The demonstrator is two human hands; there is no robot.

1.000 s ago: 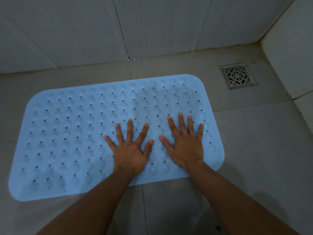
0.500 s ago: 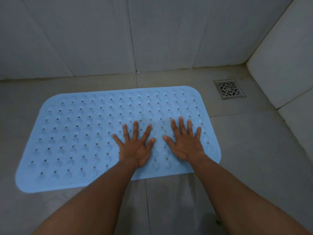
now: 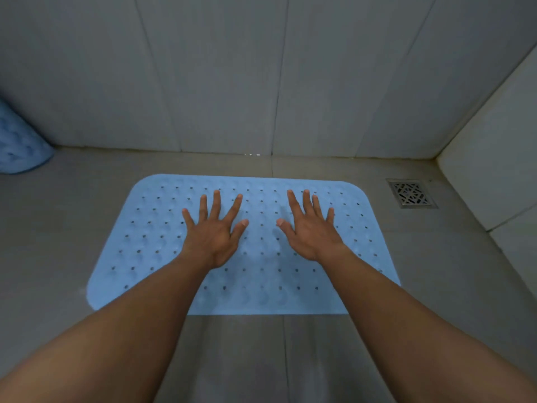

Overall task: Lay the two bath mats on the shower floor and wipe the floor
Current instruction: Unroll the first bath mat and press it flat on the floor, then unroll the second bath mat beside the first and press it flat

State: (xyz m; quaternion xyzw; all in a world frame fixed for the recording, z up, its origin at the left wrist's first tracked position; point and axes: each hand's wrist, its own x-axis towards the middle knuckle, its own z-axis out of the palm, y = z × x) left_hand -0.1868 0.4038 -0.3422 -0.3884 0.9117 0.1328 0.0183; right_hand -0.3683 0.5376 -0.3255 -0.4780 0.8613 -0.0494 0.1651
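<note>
A light blue bath mat (image 3: 145,242) with rows of small holes lies flat on the tiled shower floor (image 3: 43,242), its long side toward the back wall. My left hand (image 3: 215,231) is spread over its middle, palm down, fingers apart. My right hand (image 3: 311,228) is spread the same way a little to the right; I cannot tell whether the palms touch the mat. Neither hand holds anything. A second blue mat (image 3: 20,144) leans curled against the wall at the far left edge, partly out of view.
A square metal drain grate (image 3: 411,193) sits in the floor to the right of the mat, near the corner. Grey tiled walls (image 3: 261,82) close the back, and a pale wall (image 3: 494,184) closes the right side. Bare floor lies in front of the mat.
My view has pulled back and up, showing more wall and the second mat at left. Both hands have moved from the mat's near right part toward its far middle and spread wider apart.
</note>
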